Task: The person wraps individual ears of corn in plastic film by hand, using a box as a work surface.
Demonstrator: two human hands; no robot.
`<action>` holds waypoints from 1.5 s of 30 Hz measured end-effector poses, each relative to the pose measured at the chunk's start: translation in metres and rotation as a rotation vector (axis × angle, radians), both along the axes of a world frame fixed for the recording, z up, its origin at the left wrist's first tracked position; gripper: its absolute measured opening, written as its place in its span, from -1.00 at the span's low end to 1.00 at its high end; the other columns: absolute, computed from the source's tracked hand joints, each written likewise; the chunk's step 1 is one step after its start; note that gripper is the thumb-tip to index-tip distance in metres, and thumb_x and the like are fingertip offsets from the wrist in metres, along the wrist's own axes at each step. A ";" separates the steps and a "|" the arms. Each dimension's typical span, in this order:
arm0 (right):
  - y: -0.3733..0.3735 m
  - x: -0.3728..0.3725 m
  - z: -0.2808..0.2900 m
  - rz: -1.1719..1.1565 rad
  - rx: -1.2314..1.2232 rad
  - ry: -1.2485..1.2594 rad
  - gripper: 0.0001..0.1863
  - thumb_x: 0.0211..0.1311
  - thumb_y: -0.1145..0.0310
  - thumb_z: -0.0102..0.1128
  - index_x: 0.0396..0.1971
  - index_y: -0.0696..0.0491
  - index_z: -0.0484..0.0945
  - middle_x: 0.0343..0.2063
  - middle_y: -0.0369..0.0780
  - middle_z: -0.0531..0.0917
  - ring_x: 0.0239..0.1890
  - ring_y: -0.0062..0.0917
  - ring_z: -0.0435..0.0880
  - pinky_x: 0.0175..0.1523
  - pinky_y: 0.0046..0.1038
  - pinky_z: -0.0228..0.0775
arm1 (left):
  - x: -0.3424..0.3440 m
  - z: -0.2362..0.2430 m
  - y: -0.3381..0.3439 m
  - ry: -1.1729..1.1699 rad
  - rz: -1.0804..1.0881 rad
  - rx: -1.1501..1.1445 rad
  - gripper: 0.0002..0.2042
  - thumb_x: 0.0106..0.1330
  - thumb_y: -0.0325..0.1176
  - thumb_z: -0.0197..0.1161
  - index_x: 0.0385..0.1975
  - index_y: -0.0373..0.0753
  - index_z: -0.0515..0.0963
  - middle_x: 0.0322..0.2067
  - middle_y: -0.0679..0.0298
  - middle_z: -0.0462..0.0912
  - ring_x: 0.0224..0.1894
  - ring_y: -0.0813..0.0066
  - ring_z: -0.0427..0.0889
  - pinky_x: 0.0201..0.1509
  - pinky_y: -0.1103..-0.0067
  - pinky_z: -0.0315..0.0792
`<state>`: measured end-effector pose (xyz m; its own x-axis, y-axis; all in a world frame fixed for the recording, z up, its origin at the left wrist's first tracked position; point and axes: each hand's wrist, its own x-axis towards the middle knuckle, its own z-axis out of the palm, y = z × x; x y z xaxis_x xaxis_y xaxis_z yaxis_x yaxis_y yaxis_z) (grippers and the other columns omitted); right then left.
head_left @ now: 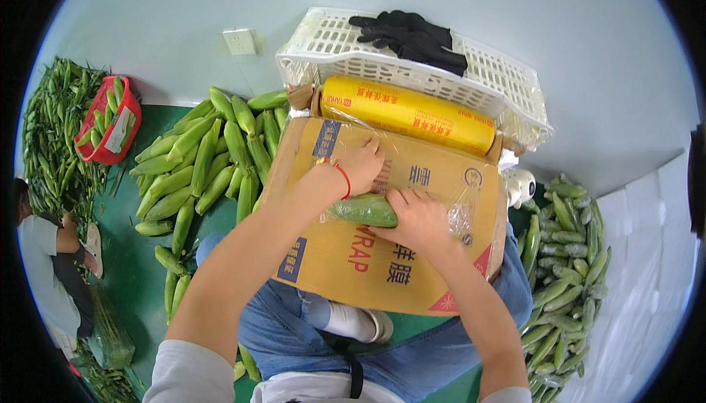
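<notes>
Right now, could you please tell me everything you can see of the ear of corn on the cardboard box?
The ear of corn is green, elongated and in its husk, with glossy, clear, plastic-looking film about it. It lies on its side on the cardboard box, the right hand holding its right end; its left end lies near the left wrist.

Red and dark lettering is printed on the cardboard box (375, 259), red characters on the yellow roll (408, 114); the red basket (132, 101) is kinda labelled in white.
</notes>
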<state>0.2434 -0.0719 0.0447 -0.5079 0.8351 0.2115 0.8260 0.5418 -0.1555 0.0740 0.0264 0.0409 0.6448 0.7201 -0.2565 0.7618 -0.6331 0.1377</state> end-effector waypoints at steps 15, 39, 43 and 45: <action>-0.197 0.001 -0.009 -0.559 -1.888 1.711 -0.24 0.17 -0.33 -0.07 -0.10 0.16 0.49 -0.45 -0.03 0.56 -0.51 -0.28 0.58 -0.43 -0.35 0.42 | -0.037 0.027 -0.180 -0.806 -0.218 0.041 -0.59 0.24 -0.16 0.22 0.10 -0.05 0.50 0.24 0.12 0.33 0.30 0.05 0.28 0.33 0.17 0.18; -0.163 0.023 0.037 -0.300 -0.543 1.920 -0.78 0.30 0.24 0.10 -0.29 0.09 0.44 -0.73 -0.30 0.46 -0.47 -0.41 0.56 -0.20 -0.29 0.42 | -0.057 -0.017 -0.299 -0.878 0.577 -0.892 -0.48 0.46 0.01 -0.15 -0.09 -0.43 0.48 -0.55 0.09 0.60 -0.46 0.33 0.67 -0.41 0.44 0.54; -0.161 0.039 0.025 -0.431 -0.163 2.406 -0.64 0.32 0.04 0.01 -0.12 0.01 0.30 -0.45 -0.24 0.51 -0.25 -0.45 0.53 -0.13 -0.29 0.43 | -0.003 0.039 -0.262 -0.943 0.075 -0.379 -0.55 0.24 -0.26 0.21 0.11 -0.30 0.42 -0.32 0.01 0.63 -0.33 0.14 0.66 -0.27 0.41 0.54; -0.178 0.007 0.024 -0.686 -0.366 2.099 -0.40 0.19 -0.10 0.07 0.09 -0.01 0.23 -0.17 -0.18 0.52 -0.08 -0.35 0.52 0.03 -0.33 0.37 | 0.030 0.046 -0.239 -0.806 -0.029 -0.285 -0.48 0.22 -0.15 0.21 0.19 -0.12 0.39 -0.29 0.07 0.61 -0.35 0.12 0.63 -0.32 0.40 0.55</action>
<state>0.2503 -0.2500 0.0683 0.4590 0.8491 -0.2613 -0.6067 0.0847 -0.7904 0.1044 -0.2126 0.0865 0.7255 0.6778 0.1195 0.3468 -0.5100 0.7872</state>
